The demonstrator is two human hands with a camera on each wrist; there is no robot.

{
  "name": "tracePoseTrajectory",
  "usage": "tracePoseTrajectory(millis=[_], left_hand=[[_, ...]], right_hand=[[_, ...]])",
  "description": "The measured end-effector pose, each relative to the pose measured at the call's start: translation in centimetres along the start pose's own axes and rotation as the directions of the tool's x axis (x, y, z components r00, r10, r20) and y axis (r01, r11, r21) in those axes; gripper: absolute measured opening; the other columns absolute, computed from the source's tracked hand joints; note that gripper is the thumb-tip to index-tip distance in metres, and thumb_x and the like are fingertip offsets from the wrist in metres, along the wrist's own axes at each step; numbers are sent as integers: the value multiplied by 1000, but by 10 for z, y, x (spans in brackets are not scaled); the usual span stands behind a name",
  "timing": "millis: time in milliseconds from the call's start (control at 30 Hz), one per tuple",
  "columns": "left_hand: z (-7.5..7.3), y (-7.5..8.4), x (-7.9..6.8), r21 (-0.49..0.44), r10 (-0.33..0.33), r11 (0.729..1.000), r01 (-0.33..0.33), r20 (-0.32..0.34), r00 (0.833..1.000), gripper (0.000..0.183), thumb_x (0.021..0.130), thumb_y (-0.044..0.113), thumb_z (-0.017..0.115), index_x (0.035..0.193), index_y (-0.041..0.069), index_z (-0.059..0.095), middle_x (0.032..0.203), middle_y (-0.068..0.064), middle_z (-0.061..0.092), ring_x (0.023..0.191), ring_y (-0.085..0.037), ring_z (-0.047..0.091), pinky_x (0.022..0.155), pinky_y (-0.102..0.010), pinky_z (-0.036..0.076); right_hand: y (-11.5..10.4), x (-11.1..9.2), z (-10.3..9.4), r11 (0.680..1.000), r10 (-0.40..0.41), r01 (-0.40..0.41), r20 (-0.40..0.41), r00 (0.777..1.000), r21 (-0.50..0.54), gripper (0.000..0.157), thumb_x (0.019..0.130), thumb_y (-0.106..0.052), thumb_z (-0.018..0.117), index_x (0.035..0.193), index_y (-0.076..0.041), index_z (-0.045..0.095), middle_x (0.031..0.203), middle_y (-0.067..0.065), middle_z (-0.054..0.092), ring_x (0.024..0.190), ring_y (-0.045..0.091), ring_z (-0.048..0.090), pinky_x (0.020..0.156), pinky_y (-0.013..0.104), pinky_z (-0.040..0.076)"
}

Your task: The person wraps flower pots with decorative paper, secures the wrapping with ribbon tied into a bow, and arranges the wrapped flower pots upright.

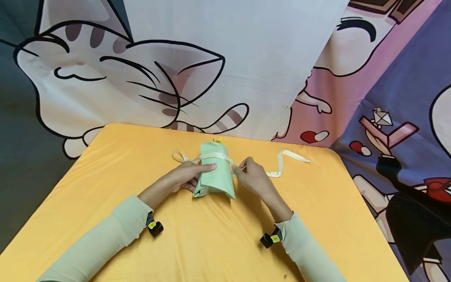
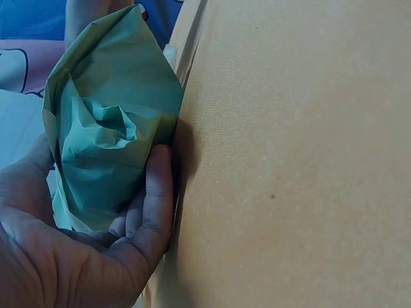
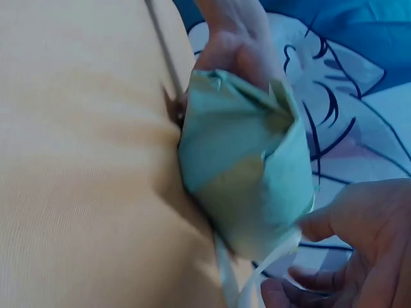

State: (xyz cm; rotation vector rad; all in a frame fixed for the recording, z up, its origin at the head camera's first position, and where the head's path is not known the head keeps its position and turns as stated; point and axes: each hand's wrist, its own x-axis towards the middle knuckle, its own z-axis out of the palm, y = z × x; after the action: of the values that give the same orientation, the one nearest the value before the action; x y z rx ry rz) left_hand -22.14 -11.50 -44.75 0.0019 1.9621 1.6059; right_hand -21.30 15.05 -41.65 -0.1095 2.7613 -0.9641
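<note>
A bundle wrapped in pale green paper [image 1: 215,174] lies on the yellow cloth, a bit of yellow flower [image 1: 219,140] showing at its far end. Around its upper part runs a cream ribbon [image 1: 215,155], with a loop out to the left. My left hand [image 1: 184,175] grips the bundle from the left, thumb on top and fingers curled beneath. The folded, crumpled paper end [image 2: 109,135] faces the left wrist camera. At the bundle's right side, my right hand [image 1: 253,177] pinches the ribbon between thumb and fingers; the ribbon [image 3: 273,260] stretches from the paper to those fingertips.
A loose ribbon tail [image 1: 280,164] zigzags over the yellow tablecloth [image 1: 197,243] to the right of the right hand. Behind the table's far edge hangs a cartoon-printed backdrop [image 1: 260,58]. A small black camera sits on each wrist.
</note>
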Motion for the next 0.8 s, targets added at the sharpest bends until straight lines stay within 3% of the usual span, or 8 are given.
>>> tracePoseTrajectory(millis=[67, 133, 200, 300, 400, 533, 667, 800], left_hand=[[0, 1, 0, 2, 0, 1000, 0, -4, 1000, 60, 103, 65, 74, 110, 6, 81, 83, -6, 81, 71, -15, 79, 67, -31, 67], [-1, 0, 0, 0, 1, 1000, -1, -4, 1000, 60, 104, 65, 74, 111, 5, 81, 83, -7, 81, 72, -16, 79, 68, -32, 67], [-1, 0, 1, -2, 3, 1000, -3, -1, 1000, 61, 104, 64, 74, 112, 5, 81, 85, -7, 82, 74, -17, 80, 69, -32, 68], [-1, -1, 1, -7, 8, 1000, -8, 3, 1000, 61, 104, 64, 74, 113, 4, 81, 86, -9, 82, 75, -17, 81, 70, -33, 68], [-2, -2, 1, -7, 9, 1000, -9, 1, 1000, 62, 104, 64, 74, 113, 4, 81, 85, -8, 82, 74, -17, 80, 69, -32, 68], [-3, -2, 0, -4, 3, 1000, -3, -7, 1000, 61, 103, 65, 75, 112, 5, 80, 83, -7, 81, 72, -16, 79, 68, -31, 67], [-3, -3, 0, -6, -5, 1000, 5, -11, 1000, 61, 103, 65, 74, 111, 5, 80, 84, -7, 80, 72, -16, 78, 68, -31, 67], [-3, -4, 0, -12, -12, 1000, 12, -8, 1000, 61, 103, 66, 74, 110, 5, 81, 84, -7, 80, 73, -16, 78, 68, -30, 67]], right_hand=[[4, 3, 0, 999, -27, 27, -10, 1000, -19, 49, 115, -42, 64, 145, -4, 62, 135, 22, 65, 113, 35, 68, 93, 50, 60], [8, 7, 3, 997, -67, 66, -17, 998, -42, 42, 114, -34, 67, 145, -4, 67, 145, 24, 60, 119, 36, 65, 97, 52, 59], [14, 8, 4, 992, -114, 113, -31, 993, -54, 29, 115, -28, 68, 132, -6, 74, 136, 22, 65, 107, 30, 66, 88, 45, 59], [23, 9, 0, 984, -176, 176, -19, 984, -26, 20, 118, -23, 61, 118, -6, 71, 108, 15, 71, 84, 22, 61, 72, 36, 51], [35, 9, -9, 979, -197, 196, 12, 980, 53, 20, 122, -22, 51, 122, -5, 62, 89, 10, 72, 73, 18, 63, 66, 32, 50], [54, 8, -25, 976, -198, 192, 47, 979, 106, 22, 123, -22, 44, 125, -3, 55, 82, 7, 66, 72, 17, 61, 66, 31, 50], [77, 4, -49, 982, -183, 174, 162, 970, 69, 22, 123, -22, 46, 123, -2, 55, 82, 4, 58, 71, 16, 51, 64, 30, 43], [102, -2, -80, 983, -160, 179, 324, 932, -30, 17, 120, -19, 52, 116, -4, 58, 89, 5, 59, 67, 14, 47, 61, 28, 41]])
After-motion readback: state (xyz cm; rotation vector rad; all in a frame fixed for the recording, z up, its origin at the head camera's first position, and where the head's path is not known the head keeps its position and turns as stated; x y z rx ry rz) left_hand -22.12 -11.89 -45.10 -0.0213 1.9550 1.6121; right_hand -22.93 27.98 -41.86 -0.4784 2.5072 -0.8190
